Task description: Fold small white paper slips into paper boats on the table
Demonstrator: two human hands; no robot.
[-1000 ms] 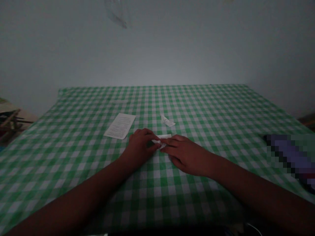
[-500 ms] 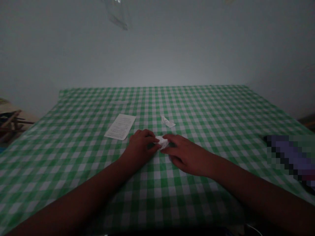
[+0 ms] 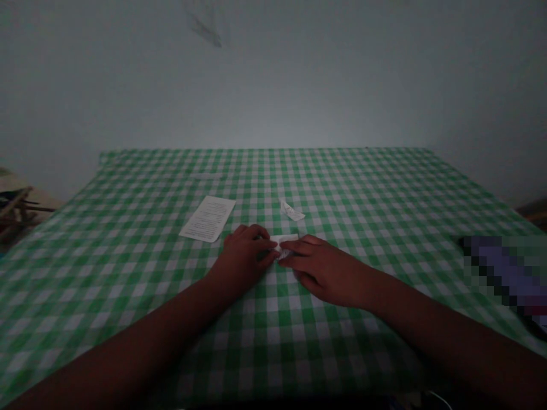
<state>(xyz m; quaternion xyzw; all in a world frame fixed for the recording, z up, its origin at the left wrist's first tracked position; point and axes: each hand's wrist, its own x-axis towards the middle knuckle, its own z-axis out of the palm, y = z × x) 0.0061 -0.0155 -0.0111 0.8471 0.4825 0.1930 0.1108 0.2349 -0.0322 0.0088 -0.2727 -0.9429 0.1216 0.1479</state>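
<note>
Both of my hands meet at the middle of a green and white checked tablecloth (image 3: 342,188). My left hand (image 3: 243,259) has its fingers curled and pinches the left side of a small white folded paper (image 3: 285,241). My right hand (image 3: 327,267) lies low over the cloth, its fingers pressed together on the paper's right side. Most of the paper is hidden under the fingers. The room is dim.
A printed white sheet (image 3: 208,218) lies on the cloth to the left, beyond my left hand. A small white paper scrap (image 3: 292,210) lies just beyond the hands. A blurred dark object (image 3: 508,273) sits at the right edge. A pale wall stands behind the table.
The small paper between my fingers has shifted slightly and now lies flatter, showing a straight white edge. Both hands stay in the same place.
</note>
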